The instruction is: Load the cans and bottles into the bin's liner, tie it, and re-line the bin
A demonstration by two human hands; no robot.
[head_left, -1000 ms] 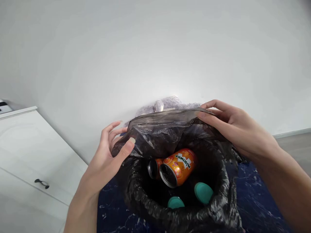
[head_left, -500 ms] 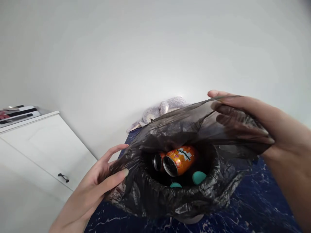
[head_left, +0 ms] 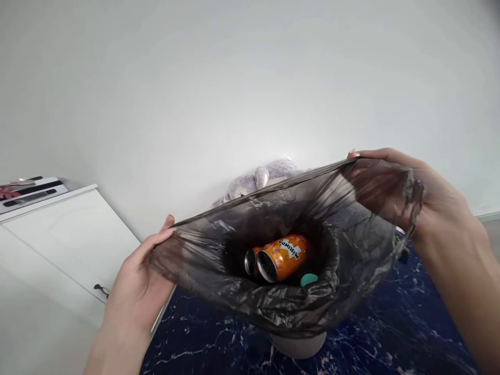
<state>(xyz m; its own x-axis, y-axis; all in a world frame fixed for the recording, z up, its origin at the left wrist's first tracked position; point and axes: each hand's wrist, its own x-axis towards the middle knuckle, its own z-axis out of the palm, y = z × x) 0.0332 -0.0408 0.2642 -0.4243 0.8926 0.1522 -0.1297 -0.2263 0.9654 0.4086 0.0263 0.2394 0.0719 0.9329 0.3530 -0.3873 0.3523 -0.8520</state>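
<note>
A thin black trash bag [head_left: 273,304] lines a pale bin [head_left: 299,346], and its mouth is stretched wide between both hands. My left hand [head_left: 142,271] grips the bag's left edge, some fingers showing through the film. At the right edge, my right hand [head_left: 402,187] pinches the rim, its inner fingers covered by the plastic. Down inside lies an orange Mirinda can [head_left: 285,258] on its side. A second can [head_left: 251,260] rests against its left, mostly hidden. Near them shows a round teal piece [head_left: 309,279] whose kind I cannot make out.
Under the bin spreads a dark blue marbled tabletop [head_left: 195,333]. A grey plush toy [head_left: 269,177] lies behind the bag by the wall. On the left stands a white cabinet [head_left: 70,234] with a dark handle [head_left: 101,289] and flat items [head_left: 33,192] on top.
Both hands have spread apart, pulling the bag's rim taut and wider. The left hand has shifted left and up. One teal piece has gone out of sight, and more of the bin shows.
</note>
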